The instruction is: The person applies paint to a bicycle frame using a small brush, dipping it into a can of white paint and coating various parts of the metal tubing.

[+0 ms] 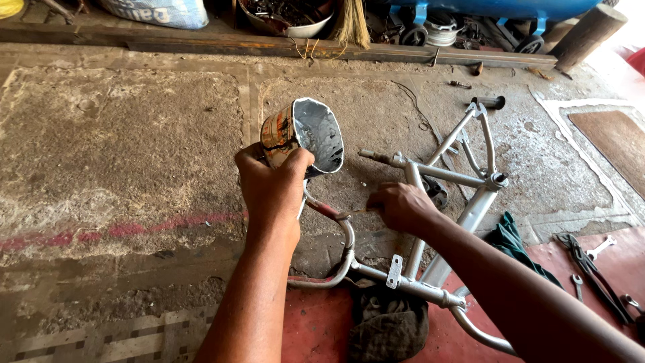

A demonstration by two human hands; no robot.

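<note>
My left hand grips a dented metal can, tilted so its silver-coated inside faces me. My right hand pinches a thin brush whose tip touches a curved tube of a small bicycle frame. The frame lies flat on the concrete floor, mostly silver, with a reddish unpainted patch just left of the brush. Its far end reaches a black handle grip.
A dark rag lies under the frame near me and a green cloth to its right. Pliers and wrenches rest on the red floor at right. A metal beam, a bowl of scrap, a broom and a blue tank line the far edge.
</note>
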